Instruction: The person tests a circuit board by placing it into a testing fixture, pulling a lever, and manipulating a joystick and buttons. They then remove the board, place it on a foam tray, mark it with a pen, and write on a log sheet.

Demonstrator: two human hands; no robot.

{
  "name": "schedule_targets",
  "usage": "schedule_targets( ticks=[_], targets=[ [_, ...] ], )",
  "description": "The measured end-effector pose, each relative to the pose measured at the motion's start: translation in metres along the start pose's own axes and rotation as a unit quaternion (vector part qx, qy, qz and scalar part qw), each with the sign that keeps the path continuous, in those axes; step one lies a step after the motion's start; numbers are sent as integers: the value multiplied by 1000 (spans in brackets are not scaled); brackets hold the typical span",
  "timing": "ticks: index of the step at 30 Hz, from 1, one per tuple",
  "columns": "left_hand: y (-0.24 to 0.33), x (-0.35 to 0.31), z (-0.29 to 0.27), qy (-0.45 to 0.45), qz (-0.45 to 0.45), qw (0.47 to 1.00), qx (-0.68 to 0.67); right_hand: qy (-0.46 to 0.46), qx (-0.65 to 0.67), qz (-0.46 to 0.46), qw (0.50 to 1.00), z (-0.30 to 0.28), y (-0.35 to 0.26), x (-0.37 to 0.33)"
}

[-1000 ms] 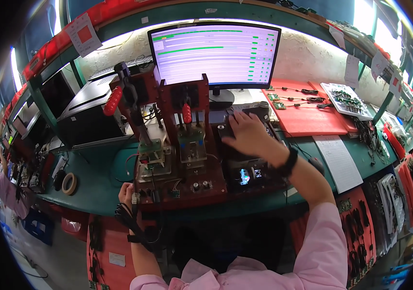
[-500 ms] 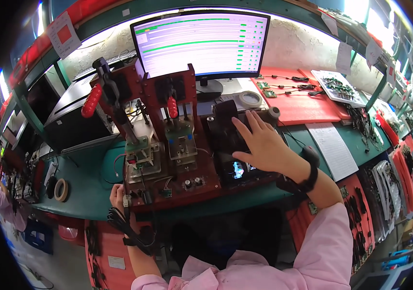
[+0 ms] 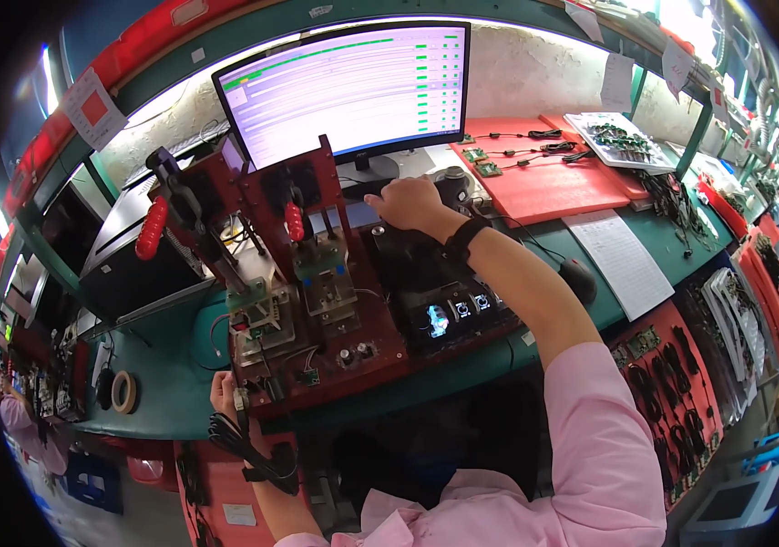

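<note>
My left hand (image 3: 223, 394) curls beside a cable connector (image 3: 241, 398) near the front-left corner of the red test fixture (image 3: 379, 366); I can't tell whether it grips. The black cable coil (image 3: 236, 440) hangs past the front edge of the table (image 3: 171, 374); snagging could yank the connector loose. My right hand (image 3: 408, 202) is bunched, anything inside hidden.
</note>
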State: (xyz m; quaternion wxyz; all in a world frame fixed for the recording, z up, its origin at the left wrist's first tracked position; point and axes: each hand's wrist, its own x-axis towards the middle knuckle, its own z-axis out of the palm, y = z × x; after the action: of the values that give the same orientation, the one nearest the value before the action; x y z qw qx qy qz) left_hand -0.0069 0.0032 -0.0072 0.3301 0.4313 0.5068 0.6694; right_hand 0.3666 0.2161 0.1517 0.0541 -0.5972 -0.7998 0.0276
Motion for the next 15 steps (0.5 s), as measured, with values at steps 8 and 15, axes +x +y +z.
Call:
schedule_targets(
  ticks=[8,15],
  targets=[
    [-43,20,-37,-15,36,999,29,126,-35,-28,991,10,-2,-6],
    [-55,22,-42,-15,27,999,24,11,-26,-3,1000,-3,-6,-4]
  ],
)
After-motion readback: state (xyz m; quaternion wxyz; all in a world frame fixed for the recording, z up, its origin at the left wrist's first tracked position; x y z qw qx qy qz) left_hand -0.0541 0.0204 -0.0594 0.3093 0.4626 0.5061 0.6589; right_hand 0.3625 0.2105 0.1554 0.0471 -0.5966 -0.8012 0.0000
